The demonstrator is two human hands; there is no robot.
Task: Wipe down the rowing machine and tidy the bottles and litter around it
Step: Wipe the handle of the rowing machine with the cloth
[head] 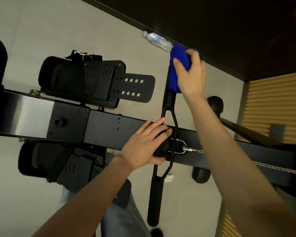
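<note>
Right hand (190, 74): fingers clasp blue cloth (178, 60) round handle (167, 103) far grip | left hand (143, 146): fingers flat, pinning handle centre to rail (109, 127) | advice: hold steady, stroke full grip length | bottle (158, 40), litter (169, 178) on floor (58, 31).

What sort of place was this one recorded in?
Probably a gym or home workout room: a rowing machine with strapped footrests, its pull handle on a chain, and a blue cloth held against it.
</note>
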